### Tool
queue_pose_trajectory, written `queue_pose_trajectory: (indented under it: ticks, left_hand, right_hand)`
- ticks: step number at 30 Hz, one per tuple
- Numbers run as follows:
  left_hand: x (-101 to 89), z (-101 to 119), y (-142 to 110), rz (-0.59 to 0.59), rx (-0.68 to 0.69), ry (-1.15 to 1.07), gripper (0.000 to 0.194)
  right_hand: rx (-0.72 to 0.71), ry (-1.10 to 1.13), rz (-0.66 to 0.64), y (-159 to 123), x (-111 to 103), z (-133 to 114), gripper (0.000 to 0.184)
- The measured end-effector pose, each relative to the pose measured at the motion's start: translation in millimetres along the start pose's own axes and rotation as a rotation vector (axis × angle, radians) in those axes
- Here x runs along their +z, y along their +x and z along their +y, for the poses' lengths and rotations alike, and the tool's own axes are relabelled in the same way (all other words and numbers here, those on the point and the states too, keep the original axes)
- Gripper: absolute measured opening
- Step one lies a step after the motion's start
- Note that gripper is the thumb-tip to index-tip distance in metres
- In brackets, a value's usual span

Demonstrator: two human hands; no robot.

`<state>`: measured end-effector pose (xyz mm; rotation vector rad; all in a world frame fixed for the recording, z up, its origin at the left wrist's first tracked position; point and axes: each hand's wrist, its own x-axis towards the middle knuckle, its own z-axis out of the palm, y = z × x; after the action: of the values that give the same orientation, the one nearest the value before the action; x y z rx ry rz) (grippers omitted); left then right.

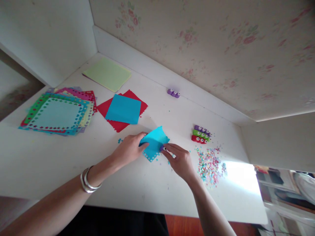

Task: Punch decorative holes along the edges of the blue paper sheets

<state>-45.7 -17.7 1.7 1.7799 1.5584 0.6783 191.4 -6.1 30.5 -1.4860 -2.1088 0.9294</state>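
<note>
A bright blue sheet of paper (155, 140) is tilted above the table, with small punched holes along its lower-left edge. My left hand (130, 147) pinches its left side, thumb on top. The fingers of my right hand (179, 158) close on a small purple craft punch (162, 148) with a white eye-like button, which sits at the paper's right edge. Tiny blue cut-outs lie below and beside the sheet. Behind my left hand, another blue sheet (124, 109) rests on red sheets (118, 126) with cut edges.
Hole-bordered coloured sheets (59, 113) are piled at the left, and pale green paper (108, 73) lies at the back. Purple punches (173, 93) stand near the wall ledge. More punches (201, 134) stand in rows at right, beside scattered confetti (210, 167) on the white table (137, 183).
</note>
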Motion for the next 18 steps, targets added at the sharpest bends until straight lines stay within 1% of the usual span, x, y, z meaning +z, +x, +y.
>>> queue_pose_trajectory:
  ticks: [4, 11, 14, 16, 18]
  left_hand:
    - [0.3, -0.5, 0.1, -0.008, 0.006, -0.005, 0.031]
    - [0.2, -0.8, 0.1, -0.023, 0.015, -0.009, 0.031]
    - [0.6, -1.7, -0.3, -0.023, 0.011, -0.007, 0.032]
    - [0.8, -2.1, -0.6, -0.025, 0.007, -0.009, 0.033]
    - [0.9, -2.0, -0.6, -0.025, 0.008, -0.014, 0.033]
  right_hand:
    - [0.030, -0.006, -0.002, 0.3, -0.6, 0.4, 0.022]
    - [0.001, -0.007, -0.035, 6.6, -8.5, -8.1, 0.023]
    - [0.079, 0.015, -0.051, 11.9, -13.7, -6.4, 0.022]
    - [0.148, 0.006, -0.083, 16.3, -16.7, -2.9, 0.021]
    - [0.181, 0.007, -0.126, 20.8, -19.2, 1.0, 0.021]
